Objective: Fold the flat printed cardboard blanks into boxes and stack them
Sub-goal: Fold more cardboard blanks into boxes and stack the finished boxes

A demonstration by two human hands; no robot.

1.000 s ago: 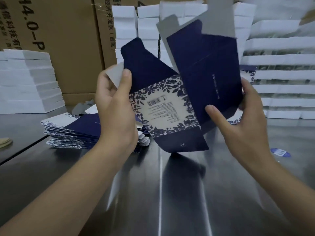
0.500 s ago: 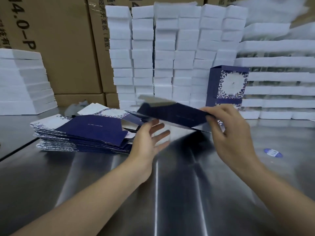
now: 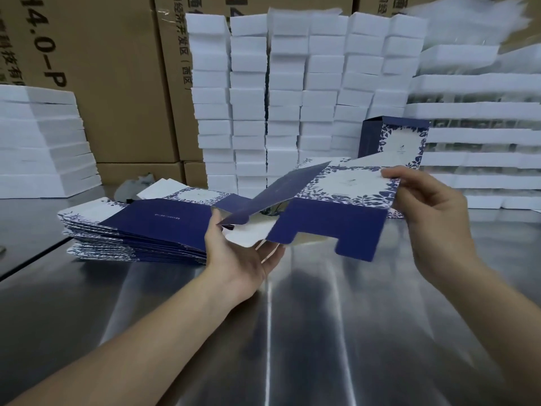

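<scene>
Head view: pinching blank's (image 3: pixel 330 218) edge in right hand (image 3: pixel 436 218), supporting flap (image 3: pixel 275 197) on spread left hand (image 3: pixel 237 253), parting panels for folding.

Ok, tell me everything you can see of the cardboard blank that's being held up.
The cardboard blank is thin printed card: navy panels, and a white panel framed by blue leaf print. It is partly folded, roughly level, one navy flap angled leftward, a notched flap hanging in front. It is held clear of the steel table. The right hand pinches its right edge; the left hand lies open under its left end.
</scene>
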